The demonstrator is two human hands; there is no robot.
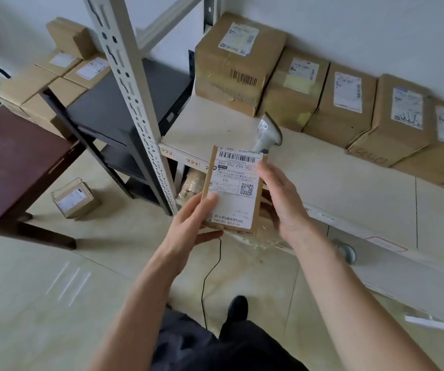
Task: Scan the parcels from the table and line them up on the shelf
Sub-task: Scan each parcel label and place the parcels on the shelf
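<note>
Both bare forearms reach forward over the tiled floor. The pale metal shelf [322, 178] carries a row of brown cardboard boxes [346, 103] against the wall, with a white handheld scanner [267, 132] standing before them. The small flat cardboard parcel with a white label [233, 188] is held upright at the shelf's front edge: the left hand [191, 223] grips its lower left corner, and the right hand [282, 202] clasps its right edge.

Both hands raised in front, left [188, 223] & right [282, 202], fingers gripping, forearms bare
</note>
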